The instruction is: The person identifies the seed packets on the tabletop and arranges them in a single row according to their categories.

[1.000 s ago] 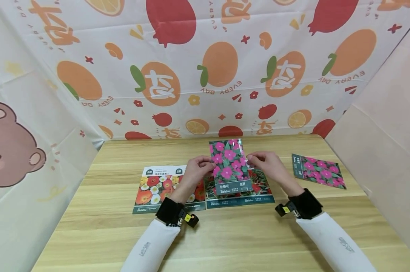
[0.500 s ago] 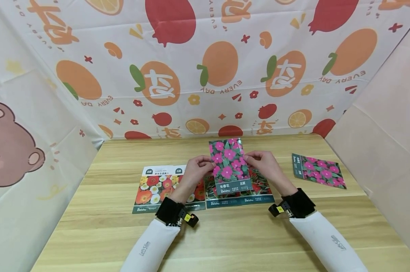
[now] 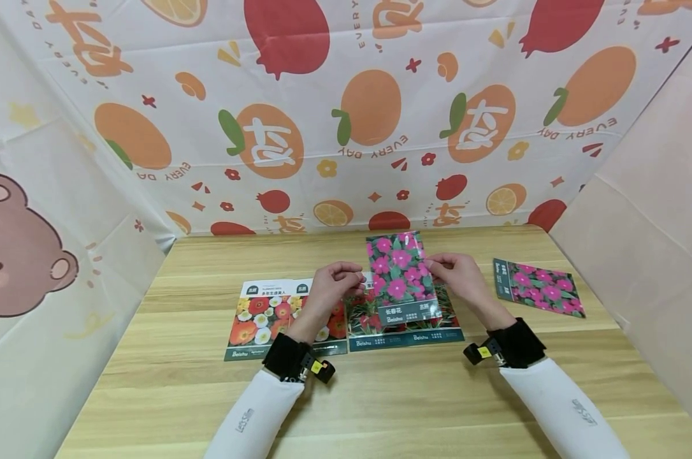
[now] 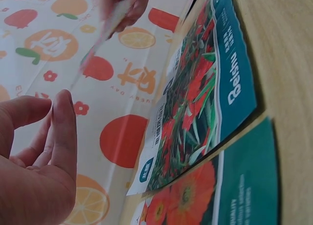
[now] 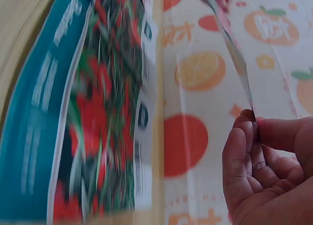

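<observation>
Showing pink flowers, the seed packet point(image 3: 402, 278) tilts upright.

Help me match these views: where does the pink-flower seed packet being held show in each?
Head: pink-flower seed packet, centre, pinched by the right hand.
Left wrist: blurred strip, top.
Right wrist: edge-on, upper right, above the fingers.
Shared landmark: red-flower packet.

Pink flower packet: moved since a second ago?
Yes. The pink flower packet shifted right, off the left hand and toward the packet lying at the table's right; only the right hand pinches it.
</observation>
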The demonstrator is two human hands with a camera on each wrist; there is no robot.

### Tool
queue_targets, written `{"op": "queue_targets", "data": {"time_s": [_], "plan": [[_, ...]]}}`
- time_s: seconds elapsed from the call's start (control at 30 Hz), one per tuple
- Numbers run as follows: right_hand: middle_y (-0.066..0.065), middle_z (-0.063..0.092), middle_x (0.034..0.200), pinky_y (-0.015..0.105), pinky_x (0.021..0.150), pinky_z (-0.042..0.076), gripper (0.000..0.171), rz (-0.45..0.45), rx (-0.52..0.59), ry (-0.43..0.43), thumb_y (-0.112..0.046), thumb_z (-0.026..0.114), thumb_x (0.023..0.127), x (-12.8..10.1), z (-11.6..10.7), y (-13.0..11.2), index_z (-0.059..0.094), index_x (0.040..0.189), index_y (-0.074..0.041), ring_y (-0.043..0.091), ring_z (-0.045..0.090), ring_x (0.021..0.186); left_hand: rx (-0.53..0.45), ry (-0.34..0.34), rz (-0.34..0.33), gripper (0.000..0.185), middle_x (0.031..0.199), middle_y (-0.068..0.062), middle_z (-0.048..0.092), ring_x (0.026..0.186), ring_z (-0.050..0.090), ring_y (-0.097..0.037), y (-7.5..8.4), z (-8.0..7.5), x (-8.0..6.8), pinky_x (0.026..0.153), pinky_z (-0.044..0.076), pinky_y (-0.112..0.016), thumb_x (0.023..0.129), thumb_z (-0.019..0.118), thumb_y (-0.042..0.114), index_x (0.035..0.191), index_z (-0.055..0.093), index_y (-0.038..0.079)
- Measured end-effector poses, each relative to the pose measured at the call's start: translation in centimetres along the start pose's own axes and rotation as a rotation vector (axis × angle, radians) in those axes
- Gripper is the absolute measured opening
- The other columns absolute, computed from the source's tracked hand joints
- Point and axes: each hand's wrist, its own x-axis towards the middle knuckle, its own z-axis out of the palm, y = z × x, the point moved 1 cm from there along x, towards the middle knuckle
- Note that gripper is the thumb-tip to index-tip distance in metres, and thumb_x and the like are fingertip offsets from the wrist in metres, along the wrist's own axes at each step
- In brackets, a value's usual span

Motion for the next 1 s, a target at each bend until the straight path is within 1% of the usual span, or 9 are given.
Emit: {"op": "queue_targets", "data": {"time_s": [0.17, 0.23, 0.33, 0.43, 0.6, 0.67, 0.73, 0.87, 1.0], "plan": [[0.025, 0.066, 0.122, 0.039, 0.092, 0.059, 0.043, 0.057, -0.054, 0.057, -0.025, 0.055, 0.11, -0.6, -3.3, 1.5, 0.061, 0.135, 0.009, 0.009, 0.067, 0.094, -0.012, -0.008, 0.005, 0.022, 0.115, -0.027, 0.069, 0.089, 0.072, -0.018, 0.2, -0.3, 0.1, 0.101, 0.053, -0.055, 0.103, 0.062, 0.005, 0.124, 0.066, -0.001], [0.025, 0.066, 0.122, 0.035, 0.09, 0.059, 0.044, 0.079, -0.095, 0.091, -0.026, 0.054, 0.11, -0.9, -4.6, 2.4, 0.061, 0.134, 0.01, 0.005, 0.065, 0.091, -0.007, -0.011, 0.007, 0.022, 0.116, -0.028, 0.069, 0.089, 0.072, -0.018, 0.3, -0.3, 0.0, 0.101, 0.052, -0.055, 0.103, 0.061, 0.005, 0.124, 0.066, -0.001], [0.025, 0.065, 0.119, 0.034, 0.084, 0.058, 0.045, 0.11, -0.152, 0.12, -0.026, 0.052, 0.111, -1.3, -6.3, 3.8, 0.06, 0.134, 0.011, 0.01, 0.063, 0.089, 0.008, -0.006, 0.015, 0.021, 0.112, -0.025, 0.07, 0.089, 0.072, -0.019, 0.3, -0.3, -0.1, 0.1, 0.054, -0.053, 0.103, 0.061, 0.005, 0.123, 0.067, -0.002], [0.024, 0.064, 0.115, 0.032, 0.08, 0.056, 0.047, 0.145, -0.197, 0.126, -0.028, 0.05, 0.111, -1.6, -7.6, 5.0, 0.059, 0.133, 0.012, 0.016, 0.061, 0.09, 0.021, 0.001, 0.016, 0.02, 0.108, -0.022, 0.072, 0.094, 0.072, -0.029, 0.2, -0.3, -0.2, 0.1, 0.054, -0.055, 0.103, 0.061, 0.004, 0.122, 0.067, -0.002], [0.02, 0.064, 0.107, 0.027, 0.073, 0.053, 0.046, 0.168, -0.237, 0.098, -0.028, 0.051, 0.111, -2.1, -9.1, 6.5, 0.06, 0.128, 0.014, 0.017, 0.059, 0.086, 0.034, -0.007, 0.012, 0.025, 0.113, -0.028, 0.07, 0.102, 0.069, -0.042, 0.0, -0.2, -0.3, 0.1, 0.053, -0.056, 0.104, 0.06, 0.005, 0.126, 0.064, -0.006], [0.018, 0.062, 0.099, 0.027, 0.068, 0.048, 0.041, 0.161, -0.252, 0.079, -0.025, 0.051, 0.111, -2.3, -9.5, 7.0, 0.061, 0.121, 0.014, 0.018, 0.056, 0.08, 0.04, -0.007, 0.011, 0.028, 0.115, -0.03, 0.069, 0.101, 0.069, -0.041, -0.1, -0.2, -0.2, 0.099, 0.054, -0.054, 0.104, 0.06, 0.006, 0.127, 0.063, -0.009], [0.016, 0.063, 0.096, 0.025, 0.065, 0.048, 0.038, 0.147, -0.274, 0.065, -0.02, 0.052, 0.111, -2.6, -9.8, 7.3, 0.062, 0.121, 0.015, 0.017, 0.055, 0.078, 0.043, -0.005, 0.012, 0.028, 0.116, -0.032, 0.068, 0.099, 0.07, -0.038, -0.1, -0.2, -0.1, 0.097, 0.056, -0.051, 0.103, 0.061, 0.006, 0.127, 0.063, -0.009], [0.019, 0.065, 0.1, 0.023, 0.068, 0.054, 0.037, 0.141, -0.303, 0.044, -0.016, 0.052, 0.11, -3.0, -10.2, 8.0, 0.062, 0.123, 0.016, 0.015, 0.059, 0.08, 0.038, -0.011, 0.011, 0.022, 0.114, -0.029, 0.069, 0.094, 0.071, -0.03, -0.1, -0.1, 0.0, 0.094, 0.058, -0.048, 0.104, 0.061, 0.007, 0.122, 0.067, -0.004], [0.024, 0.066, 0.105, 0.026, 0.07, 0.056, 0.036, 0.142, -0.319, 0.032, -0.014, 0.051, 0.11, -3.1, -10.5, 8.8, 0.061, 0.125, 0.017, 0.018, 0.061, 0.083, 0.038, -0.037, 0.01, 0.025, 0.112, -0.027, 0.069, 0.089, 0.071, -0.021, -0.1, 0.2, 0.0, 0.092, 0.06, -0.045, 0.105, 0.06, 0.008, 0.125, 0.065, -0.006]]}}
